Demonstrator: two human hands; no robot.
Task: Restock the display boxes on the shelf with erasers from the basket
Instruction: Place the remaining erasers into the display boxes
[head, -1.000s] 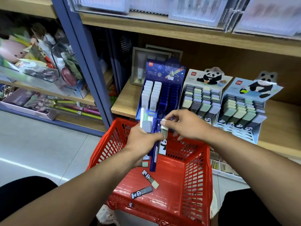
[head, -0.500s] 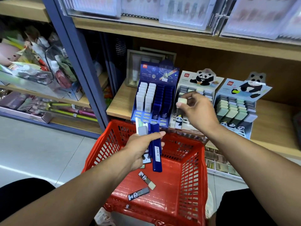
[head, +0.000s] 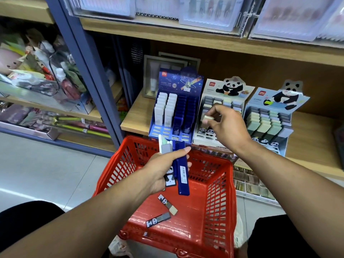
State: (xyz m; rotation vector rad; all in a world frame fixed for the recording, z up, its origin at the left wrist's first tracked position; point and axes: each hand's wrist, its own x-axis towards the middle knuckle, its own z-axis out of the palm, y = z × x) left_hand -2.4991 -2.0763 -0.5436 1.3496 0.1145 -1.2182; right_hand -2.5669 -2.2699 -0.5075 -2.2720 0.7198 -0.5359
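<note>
Seating the pale eraser [head: 208, 119] pinched in the right hand [head: 228, 128] wants it lined up with a free slot of the middle panda display box [head: 221, 110], then pushed straight down. At 7 o'clock from it, the left hand [head: 163, 171] is closed around a bundle of erasers [head: 174, 162] over the red basket [head: 219, 194], where two more erasers [head: 163, 209] lie loose.

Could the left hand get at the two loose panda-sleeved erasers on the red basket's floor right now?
Probably not: the left hand is full of erasers, though the two loose erasers lie uncovered just below.
</note>
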